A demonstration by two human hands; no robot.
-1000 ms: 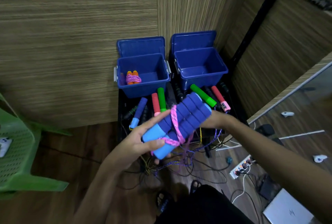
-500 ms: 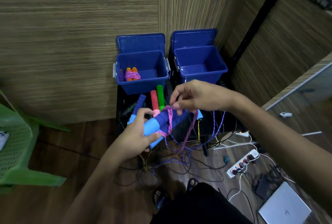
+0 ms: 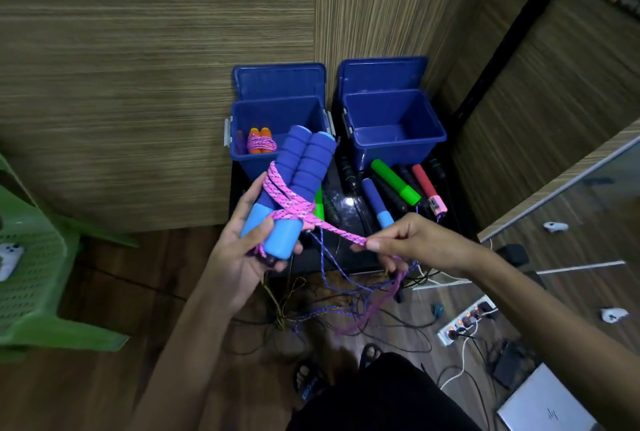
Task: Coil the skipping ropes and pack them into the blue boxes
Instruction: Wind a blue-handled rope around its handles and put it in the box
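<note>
My left hand (image 3: pixel 239 250) grips two blue foam handles (image 3: pixel 298 171) held side by side and pointing up. A pink and purple rope (image 3: pixel 294 205) is wound several times round them. My right hand (image 3: pixel 408 240) pinches that rope at lower right, pulled taut from the handles, and the loose rest hangs to the floor. Two open blue boxes stand against the wall: the left box (image 3: pixel 239 153) holds a coiled orange-handled rope (image 3: pixel 259 143), the right box (image 3: pixel 433 136) shows nothing inside. More ropes with green (image 3: pixel 394 181), red (image 3: pixel 426 185) and blue (image 3: pixel 375 202) handles lie on the black stand.
A green plastic chair (image 3: pixel 31 275) stands at the left. Tangled cords, a power strip (image 3: pixel 464 320) and a laptop (image 3: pixel 547 406) lie on the wooden floor at right. Wood-panelled walls close the back. My sandalled feet (image 3: pixel 311 382) are below.
The handles have swung from lying tilted to pointing upward. My right hand came down from above the handles to lower right, drawing the rope round them.
</note>
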